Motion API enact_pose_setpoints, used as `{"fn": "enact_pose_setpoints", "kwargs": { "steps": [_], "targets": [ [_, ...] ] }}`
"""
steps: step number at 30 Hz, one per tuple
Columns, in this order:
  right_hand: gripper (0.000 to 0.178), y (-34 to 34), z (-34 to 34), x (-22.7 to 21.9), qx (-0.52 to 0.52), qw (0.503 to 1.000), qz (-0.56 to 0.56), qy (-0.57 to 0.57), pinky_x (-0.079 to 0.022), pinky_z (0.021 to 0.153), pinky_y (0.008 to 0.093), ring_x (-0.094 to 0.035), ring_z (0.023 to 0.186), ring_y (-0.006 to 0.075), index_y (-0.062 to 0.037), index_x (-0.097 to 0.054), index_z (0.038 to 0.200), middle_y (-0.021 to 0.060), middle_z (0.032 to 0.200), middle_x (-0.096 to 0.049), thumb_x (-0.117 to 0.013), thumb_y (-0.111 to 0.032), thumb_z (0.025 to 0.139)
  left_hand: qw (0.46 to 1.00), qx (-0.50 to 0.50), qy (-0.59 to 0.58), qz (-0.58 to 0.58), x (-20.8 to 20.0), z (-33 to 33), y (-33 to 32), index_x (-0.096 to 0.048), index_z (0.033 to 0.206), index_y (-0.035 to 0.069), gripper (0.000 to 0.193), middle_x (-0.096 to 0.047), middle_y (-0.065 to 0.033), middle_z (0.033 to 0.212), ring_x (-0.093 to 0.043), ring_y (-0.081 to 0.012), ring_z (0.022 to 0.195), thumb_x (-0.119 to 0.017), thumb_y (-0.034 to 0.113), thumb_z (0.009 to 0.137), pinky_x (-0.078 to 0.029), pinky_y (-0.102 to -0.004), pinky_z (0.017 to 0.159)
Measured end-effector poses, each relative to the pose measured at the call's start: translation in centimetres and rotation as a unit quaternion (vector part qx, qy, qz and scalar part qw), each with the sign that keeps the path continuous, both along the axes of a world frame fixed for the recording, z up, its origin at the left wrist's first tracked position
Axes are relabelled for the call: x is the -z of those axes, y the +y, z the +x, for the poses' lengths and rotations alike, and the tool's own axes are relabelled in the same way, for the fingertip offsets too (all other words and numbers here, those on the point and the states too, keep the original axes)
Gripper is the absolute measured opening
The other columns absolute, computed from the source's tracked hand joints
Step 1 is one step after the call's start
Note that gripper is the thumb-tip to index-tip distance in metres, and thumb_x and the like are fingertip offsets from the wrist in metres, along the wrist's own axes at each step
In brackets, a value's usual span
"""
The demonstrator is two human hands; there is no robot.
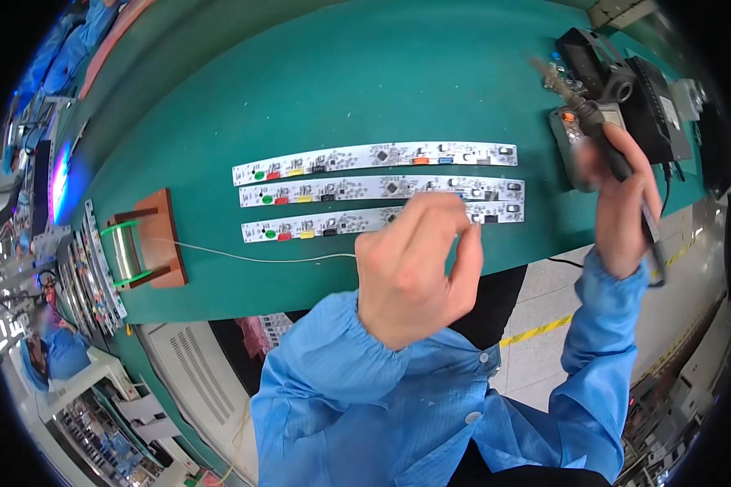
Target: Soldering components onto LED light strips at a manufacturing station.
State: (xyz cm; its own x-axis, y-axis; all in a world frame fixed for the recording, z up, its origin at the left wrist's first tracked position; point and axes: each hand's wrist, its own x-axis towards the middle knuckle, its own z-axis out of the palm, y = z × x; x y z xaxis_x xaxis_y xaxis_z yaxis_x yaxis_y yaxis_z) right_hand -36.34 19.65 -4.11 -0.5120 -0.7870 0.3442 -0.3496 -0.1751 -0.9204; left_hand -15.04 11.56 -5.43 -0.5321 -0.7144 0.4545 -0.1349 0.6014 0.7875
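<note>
Nothing I can read on the circuit boards; the black box's pale patch, perhaps a label, blurs!

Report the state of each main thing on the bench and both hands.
Left hand, closed on solder wire
Right hand, gripping soldering iron
Soldering iron, held; cannot tell whether hot
Solder wire, drawn out, gently curved
Solder spool, mounted, partly unwound
Upper board, flat, uncovered
Middle board, flat, partly covered
Lower board, flat, partly covered
</note>
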Motion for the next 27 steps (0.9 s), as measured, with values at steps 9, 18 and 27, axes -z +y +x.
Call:
{"fn": "enact_pose_setpoints", "kwargs": {
  "steps": [9,18,27],
  "targets": [
    [0.025,-2.2,-1.9,-1.0,-0.078,0.974,0.181,-0.114,-0.035,0.045,0.0198,-0.051,0.052,0.0073,0.0003,-0.064,0.099,0.0060,0.064,-0.060,-0.055,-0.016,0.082,0.992,-0.078,-0.098,-0.015,2.1,-1.7,-1.6,-0.050,0.071,0.003,0.012,-0.062,-0.0175,0.105,-0.057,-0.0229,0.049,-0.061,0.000,0.067,-0.045,-0.0329,0.042],
    [0.026,-2.8,-2.2,-1.2,-0.102,0.958,0.243,-0.116,-0.034,0.042,0.0188,-0.049,0.048,0.0066,-0.0001,-0.064,0.099,0.0074,0.063,-0.061,-0.056,-0.019,0.083,0.993,-0.068,-0.098,-0.006,2.6,-2.0,-1.6,-0.050,0.070,0.003,0.012,-0.062,-0.0178,0.104,-0.058,-0.0233,0.049,-0.061,0.000,0.067,-0.045,-0.0328,0.042],
    [0.024,-3.2,-2.6,-1.2,-0.128,0.946,0.268,-0.134,-0.035,0.042,0.0182,-0.047,0.046,0.0044,-0.0024,-0.066,0.100,0.0063,0.065,-0.063,-0.056,-0.017,0.084,0.992,-0.074,-0.100,-0.021,2.7,-2.0,-1.6,-0.051,0.070,0.003,0.011,-0.062,-0.0165,0.103,-0.059,-0.0246,0.049,-0.062,0.000,0.068,-0.046,-0.0334,0.042]
  ]
}}
